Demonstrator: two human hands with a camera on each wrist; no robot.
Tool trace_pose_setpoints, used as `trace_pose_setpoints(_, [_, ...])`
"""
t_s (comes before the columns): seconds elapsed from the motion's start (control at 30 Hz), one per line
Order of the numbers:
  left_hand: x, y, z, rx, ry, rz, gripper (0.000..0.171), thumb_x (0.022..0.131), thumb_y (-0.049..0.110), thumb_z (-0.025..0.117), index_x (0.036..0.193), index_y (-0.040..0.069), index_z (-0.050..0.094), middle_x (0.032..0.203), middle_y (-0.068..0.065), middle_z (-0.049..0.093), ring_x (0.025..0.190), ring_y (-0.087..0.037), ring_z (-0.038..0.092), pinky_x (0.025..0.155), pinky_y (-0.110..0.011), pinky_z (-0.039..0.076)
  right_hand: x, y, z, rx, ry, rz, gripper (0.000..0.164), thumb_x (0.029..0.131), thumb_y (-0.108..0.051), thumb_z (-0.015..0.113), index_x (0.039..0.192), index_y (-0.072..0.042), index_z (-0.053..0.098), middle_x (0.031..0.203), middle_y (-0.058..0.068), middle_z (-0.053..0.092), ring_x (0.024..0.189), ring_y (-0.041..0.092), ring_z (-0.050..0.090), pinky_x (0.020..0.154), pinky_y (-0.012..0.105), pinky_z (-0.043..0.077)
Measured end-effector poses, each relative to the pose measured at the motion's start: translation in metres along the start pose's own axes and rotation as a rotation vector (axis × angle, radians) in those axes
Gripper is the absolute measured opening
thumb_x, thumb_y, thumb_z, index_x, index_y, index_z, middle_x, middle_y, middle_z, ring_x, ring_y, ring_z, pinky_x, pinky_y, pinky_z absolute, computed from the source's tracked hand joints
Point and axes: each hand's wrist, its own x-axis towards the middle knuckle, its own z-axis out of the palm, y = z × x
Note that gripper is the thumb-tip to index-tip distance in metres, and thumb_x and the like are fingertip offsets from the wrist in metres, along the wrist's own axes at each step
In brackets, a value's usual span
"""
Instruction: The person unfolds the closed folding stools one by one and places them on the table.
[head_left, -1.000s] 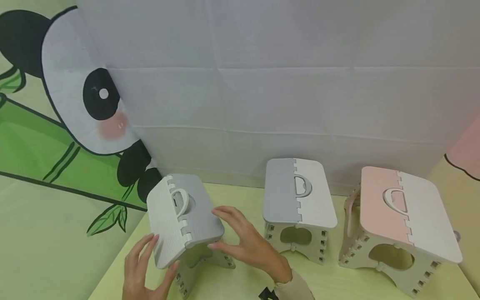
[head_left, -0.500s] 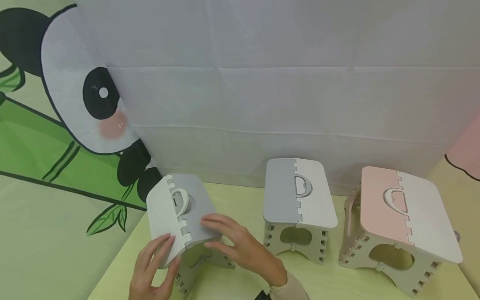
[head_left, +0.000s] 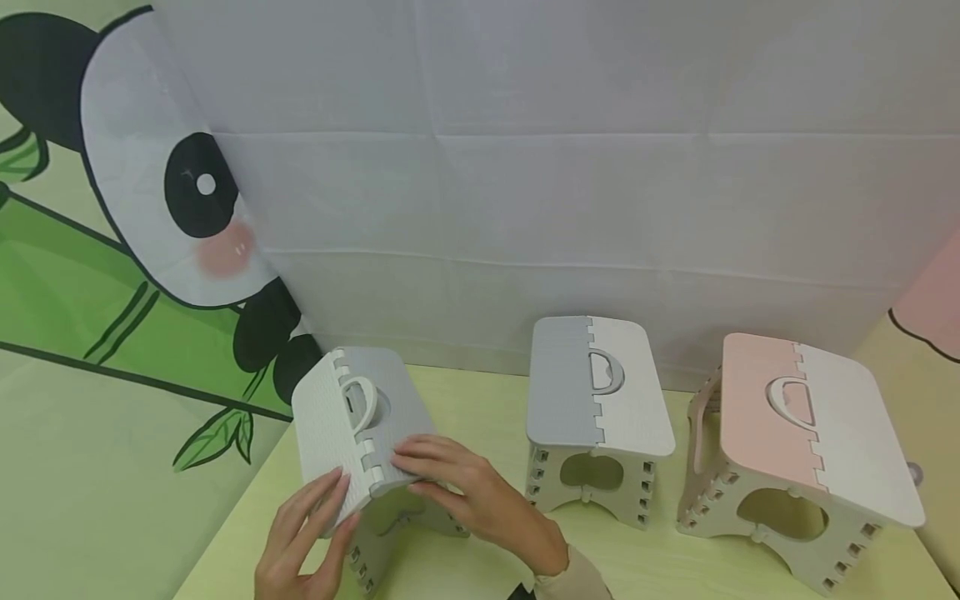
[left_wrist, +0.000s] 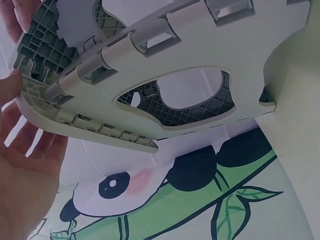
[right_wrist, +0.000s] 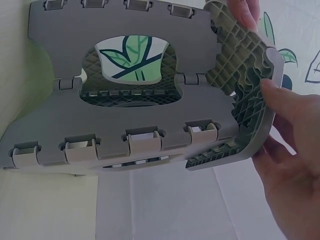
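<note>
A folding step stool [head_left: 330, 425] with a white half and a grey half stands at the left of the table, its top bent into a ridge along the hinge. My left hand [head_left: 303, 537] holds the front corner of the white half, fingers on top and thumb at the edge. On the grey half, my right hand [head_left: 472, 496] has its fingers over the top and its thumb at the front rim. The left wrist view shows the ribbed underside and hinged leg panel [left_wrist: 240, 55]; the right wrist view shows the grey leg panel [right_wrist: 135, 115] partly folded at its middle hinges.
A grey-and-white folding stool [head_left: 600, 392] stands unfolded at the table's middle, with a pink-and-white one [head_left: 817, 425] to its right. Behind the pale yellow table [head_left: 472, 392] hangs a white cloth [head_left: 525, 200] with a panda print at the left.
Both hands have come closer together: the left moved right onto the white half, the right moved left onto the grey half. The stools look unmoved.
</note>
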Motion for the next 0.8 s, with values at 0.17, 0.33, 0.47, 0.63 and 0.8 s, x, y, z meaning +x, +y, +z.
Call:
trace_pose_setpoints(0.17, [0.0004,0.0000,-0.0023,-0.013,0.006,0.018,0.047,0.088,0.034,0.064,0.119,-0.002,0.064,0.126,-0.019,0.057,0.122,-0.021,0.047,0.099,-0.012,0.036,0.0000,0.0007,0.0003,-0.008,0.000,-0.025,0.041,0.089,0.000,0.063,0.129,-0.001,0.056,0.135,0.010,0.053,0.128,0.024,0.045,0.102,0.028,0.042])
trace_pose_setpoints(0.33, [0.0023,-0.0018,-0.0034,-0.025,0.011,0.057,0.048,0.089,0.036,0.061,0.116,-0.004,0.065,0.123,-0.020,0.059,0.122,-0.021,0.048,0.101,-0.015,0.036,0.0002,0.0017,-0.0004,-0.013,0.002,-0.051,0.040,0.089,0.001,0.062,0.128,0.000,0.057,0.134,0.012,0.054,0.128,0.026,0.046,0.101,0.028,0.042])
trace_pose_setpoints(0.47, [0.0055,-0.0028,-0.0029,-0.014,0.019,0.104,0.048,0.091,0.037,0.059,0.113,-0.005,0.066,0.121,-0.020,0.061,0.121,-0.022,0.049,0.102,-0.018,0.036,0.0006,0.0024,-0.0018,-0.022,-0.004,-0.065,0.039,0.090,0.001,0.061,0.128,0.001,0.057,0.133,0.012,0.054,0.128,0.027,0.046,0.102,0.027,0.042])
trace_pose_setpoints(0.63, [0.0058,-0.0029,-0.0029,-0.002,0.011,0.114,0.048,0.092,0.037,0.058,0.115,-0.004,0.066,0.122,-0.019,0.061,0.121,-0.022,0.049,0.104,-0.019,0.035,0.0007,0.0030,-0.0029,-0.017,-0.017,-0.057,0.039,0.090,0.001,0.061,0.128,0.001,0.057,0.134,0.013,0.053,0.128,0.027,0.045,0.101,0.027,0.042])
trace_pose_setpoints(0.8, [0.0051,-0.0032,-0.0023,0.015,0.008,0.108,0.048,0.092,0.037,0.057,0.115,-0.003,0.066,0.122,-0.018,0.061,0.120,-0.023,0.049,0.104,-0.019,0.035,-0.0008,0.0026,-0.0037,0.003,-0.038,-0.018,0.041,0.091,0.002,0.059,0.131,-0.001,0.055,0.137,0.011,0.051,0.130,0.027,0.043,0.102,0.026,0.041])
